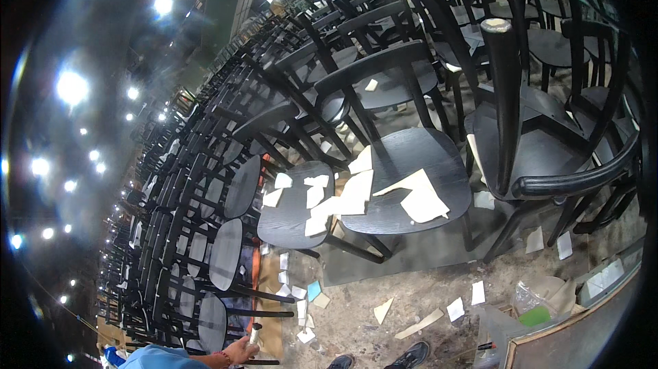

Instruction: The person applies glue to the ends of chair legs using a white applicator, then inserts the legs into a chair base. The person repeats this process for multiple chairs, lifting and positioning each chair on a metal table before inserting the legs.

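Head view: left hand (241,351) at bottom edge grips a small pale stick-like tool (254,333), beside black chair (214,314). Right hand out of view. Sandpaper-like sheets (418,198) lie on several seats; progress on the chairs can't be judged.

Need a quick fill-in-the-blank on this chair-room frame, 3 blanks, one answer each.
1. The rows of wooden chairs are painted ____.
2. The left hand, at the lower edge, grips a small ____-coloured cylinder.
3. Pale paper sheets lie on the round ____ of the nearest chairs and on the floor.

Missing words: black; light; seats
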`<state>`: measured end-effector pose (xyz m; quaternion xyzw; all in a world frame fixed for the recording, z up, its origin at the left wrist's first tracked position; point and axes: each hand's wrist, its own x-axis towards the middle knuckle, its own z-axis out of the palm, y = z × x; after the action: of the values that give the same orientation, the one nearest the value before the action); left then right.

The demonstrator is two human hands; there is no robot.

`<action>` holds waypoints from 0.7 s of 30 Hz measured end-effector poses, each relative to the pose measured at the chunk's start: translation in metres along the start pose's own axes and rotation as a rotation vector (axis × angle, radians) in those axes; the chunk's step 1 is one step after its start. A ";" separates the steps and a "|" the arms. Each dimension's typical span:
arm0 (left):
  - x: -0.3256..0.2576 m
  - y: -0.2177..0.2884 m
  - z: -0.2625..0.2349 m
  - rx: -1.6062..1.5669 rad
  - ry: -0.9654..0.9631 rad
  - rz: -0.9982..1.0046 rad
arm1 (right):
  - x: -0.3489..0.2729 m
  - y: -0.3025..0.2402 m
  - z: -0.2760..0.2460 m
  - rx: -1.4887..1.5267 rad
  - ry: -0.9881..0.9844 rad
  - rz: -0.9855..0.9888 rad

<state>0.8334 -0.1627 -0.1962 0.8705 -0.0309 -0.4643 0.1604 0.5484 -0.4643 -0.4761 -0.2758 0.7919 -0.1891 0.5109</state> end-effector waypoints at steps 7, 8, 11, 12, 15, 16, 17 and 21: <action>-0.009 0.045 0.025 0.149 -0.022 0.105 | -0.028 -0.008 -0.044 -0.122 -0.069 -0.131; -0.012 0.045 0.026 0.104 -0.030 0.126 | -0.038 -0.010 -0.054 -0.142 -0.087 -0.163; -0.011 0.045 0.026 -0.009 -0.052 0.226 | -0.066 -0.019 -0.086 -0.177 -0.124 -0.274; -0.015 0.046 0.026 -0.082 -0.081 0.263 | -0.079 -0.021 -0.098 -0.202 -0.140 -0.319; -0.026 0.059 0.029 -0.139 -0.154 0.376 | -0.117 -0.022 -0.123 -0.392 -0.202 -0.666; -0.031 0.074 0.025 -0.030 -0.176 0.434 | -0.125 -0.021 -0.126 -0.578 -0.166 -0.939; -0.031 0.095 0.023 0.085 -0.214 0.528 | -0.131 -0.025 -0.127 -0.751 -0.074 -1.198; -0.055 0.089 0.023 0.080 -0.375 0.698 | -0.317 -0.091 -0.090 -0.184 -0.703 -0.410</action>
<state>0.7917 -0.2416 -0.1369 0.7132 -0.3718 -0.5313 0.2660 0.5918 -0.3335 -0.1633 -0.5201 0.5116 -0.1096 0.6751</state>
